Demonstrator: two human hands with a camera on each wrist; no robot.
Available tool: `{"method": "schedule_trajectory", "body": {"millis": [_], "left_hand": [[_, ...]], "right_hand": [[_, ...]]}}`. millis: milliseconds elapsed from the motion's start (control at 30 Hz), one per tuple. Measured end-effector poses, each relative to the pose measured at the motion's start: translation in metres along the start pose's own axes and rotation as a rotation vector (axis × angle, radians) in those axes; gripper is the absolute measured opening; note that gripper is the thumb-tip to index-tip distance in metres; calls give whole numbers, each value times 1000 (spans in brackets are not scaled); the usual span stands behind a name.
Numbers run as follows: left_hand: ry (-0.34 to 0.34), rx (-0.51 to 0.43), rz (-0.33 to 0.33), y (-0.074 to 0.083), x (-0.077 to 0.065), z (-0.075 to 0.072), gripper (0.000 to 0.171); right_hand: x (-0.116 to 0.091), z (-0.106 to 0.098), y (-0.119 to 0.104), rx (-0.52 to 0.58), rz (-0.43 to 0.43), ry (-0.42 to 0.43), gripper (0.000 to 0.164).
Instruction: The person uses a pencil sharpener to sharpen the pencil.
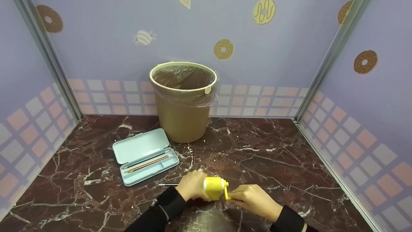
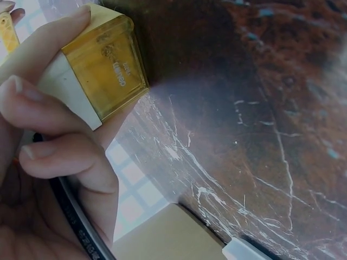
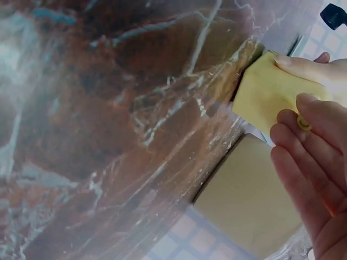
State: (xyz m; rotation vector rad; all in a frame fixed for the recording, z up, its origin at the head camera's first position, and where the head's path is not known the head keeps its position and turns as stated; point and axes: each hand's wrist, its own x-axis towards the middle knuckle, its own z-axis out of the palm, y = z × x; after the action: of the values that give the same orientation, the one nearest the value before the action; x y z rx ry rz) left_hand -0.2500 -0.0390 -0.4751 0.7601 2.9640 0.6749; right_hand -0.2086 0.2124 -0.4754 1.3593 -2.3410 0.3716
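A yellow sharpener (image 1: pixel 213 188) sits between two hands, at the lower middle of the frame.
The left hand (image 1: pixel 193 186) has its fingers wrapped round the sharpener's body, and a dark pencil (image 1: pixel 168 185) passes under the same fingers, probably so that both stay steady together; whether its tip is inside, I cannot tell. The right hand (image 1: pixel 254 198) pinches the end of the crank (image 1: pixel 226 193) (a small knob there), perhaps because the end gives the easiest turning. The pencil case (image 1: pixel 140 145), left of centre, lies open with other pencils (image 1: pixel 149 163) inside, which presumably makes them easy to reach. The bin (image 1: pixel 182 117), upper middle, stands behind, maybe to leave room for the hands.
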Motion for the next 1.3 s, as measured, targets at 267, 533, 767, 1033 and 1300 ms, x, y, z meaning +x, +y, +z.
{"method": "schedule_trajectory", "body": {"millis": [267, 533, 767, 1033, 1300], "left_hand": [[11, 15, 18, 0, -1, -2, 49], [14, 42, 19, 0, 0, -5, 50], [-11, 27, 30, 2, 1, -4, 50], [-33, 5, 18, 2, 2, -3, 50], [-29, 20, 51, 0, 1, -3, 52]], "right_hand": [[4, -7, -1, -28, -10, 12, 24], [13, -17, 2, -73, 2, 54, 22], [26, -23, 15, -141, 46, 90, 24], [34, -19, 26, -148, 109, 61, 19], [38, -11, 33, -110, 161, 67, 21]]}}
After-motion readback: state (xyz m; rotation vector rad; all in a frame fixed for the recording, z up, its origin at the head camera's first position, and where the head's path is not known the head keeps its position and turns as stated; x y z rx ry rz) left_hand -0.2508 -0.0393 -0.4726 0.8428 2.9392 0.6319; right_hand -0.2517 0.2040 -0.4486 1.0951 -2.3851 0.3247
